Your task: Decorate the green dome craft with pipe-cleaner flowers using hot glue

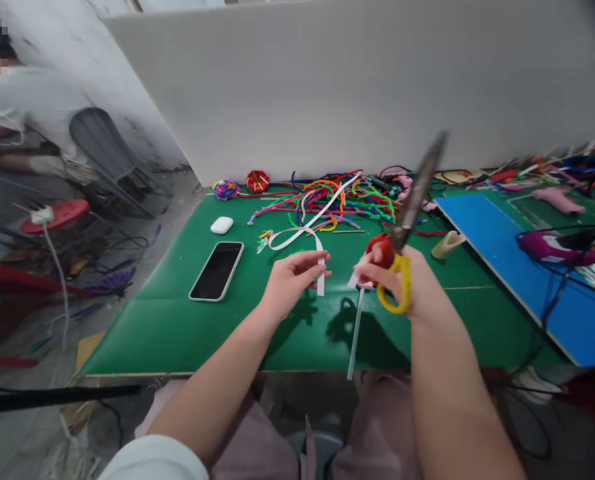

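Observation:
My left hand (292,277) hovers over the green table (177,320) and pinches one end of a long white ribbon strip (302,233), which loops back toward a heap of coloured pipe cleaners (337,197). In my right hand (395,283) I grip scissors (407,220) with red and yellow handles; their blurred blades point up and away. My right fingers also pinch a small white piece, and a thin pale stick (355,333) runs down from under that hand past the table's front edge.
A black phone (216,271) and a white earbud case (221,225) lie at the left of the table. A blue board (527,273) with a purple glue gun (557,245) is at the right. A white partition stands behind. Another person sits far left.

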Demonstrator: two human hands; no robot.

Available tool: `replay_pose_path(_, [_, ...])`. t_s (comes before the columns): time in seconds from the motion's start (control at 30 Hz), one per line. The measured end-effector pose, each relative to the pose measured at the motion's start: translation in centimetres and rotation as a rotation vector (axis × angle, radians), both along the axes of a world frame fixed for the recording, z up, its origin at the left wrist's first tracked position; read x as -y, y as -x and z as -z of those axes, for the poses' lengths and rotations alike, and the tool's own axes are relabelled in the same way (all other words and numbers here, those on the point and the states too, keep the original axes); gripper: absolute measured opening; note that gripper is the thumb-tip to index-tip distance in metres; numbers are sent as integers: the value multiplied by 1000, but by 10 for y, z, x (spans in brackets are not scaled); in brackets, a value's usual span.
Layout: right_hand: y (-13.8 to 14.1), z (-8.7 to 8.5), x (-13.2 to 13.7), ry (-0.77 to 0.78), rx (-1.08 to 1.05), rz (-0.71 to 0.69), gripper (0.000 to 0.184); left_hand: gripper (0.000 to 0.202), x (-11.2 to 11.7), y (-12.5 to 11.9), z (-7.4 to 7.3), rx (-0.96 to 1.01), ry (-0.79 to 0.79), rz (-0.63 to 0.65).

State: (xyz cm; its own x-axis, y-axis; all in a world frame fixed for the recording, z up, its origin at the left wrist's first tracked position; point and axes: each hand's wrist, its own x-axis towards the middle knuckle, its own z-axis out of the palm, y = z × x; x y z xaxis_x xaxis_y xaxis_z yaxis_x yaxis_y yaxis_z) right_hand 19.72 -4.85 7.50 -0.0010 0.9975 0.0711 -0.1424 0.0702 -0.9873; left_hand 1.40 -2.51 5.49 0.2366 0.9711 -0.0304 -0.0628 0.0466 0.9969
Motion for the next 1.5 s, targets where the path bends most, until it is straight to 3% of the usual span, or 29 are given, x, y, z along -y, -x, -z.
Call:
replay_pose_path(0.1, [17, 11, -4, -33, 215, -138, 24, 30, 4, 4, 0, -23, 28, 49])
replay_pose_path(0.2, [30, 20, -7, -40, 350, -175, 21, 29, 7, 10, 5, -44, 81, 80])
replay_pose_path(0.47, [46, 26, -6, -52, 525, -115, 16, 40, 11, 24, 9, 89, 182, 209])
replay_pose_path(0.67, [46, 22, -3, -76, 661, -131, 11, 39, 9, 25, 10, 60, 56, 298])
replay_pose_path(0.77, [45, 27, -5, -61, 607, -150, 11, 41, 9, 25, 14, 45, -7, 311])
replay_pose_path(0.97, [47, 35, -8, 44, 291, -204, 18, 69, 12, 26, 14, 106, 13, 332])
replay_pose_path(1.1, [48, 35, -9, 32, 279, -166, 21, 82, 12, 28, 15, 79, -13, 286])
replay_pose_path(1.33, [49, 36, -11, -5, 240, -66, 21, 83, 14, 25, 10, 74, 40, 166])
replay_pose_path(1.5, [51, 36, -10, -6, 195, -54, 22, 69, 15, 21, 10, 1, 90, 97])
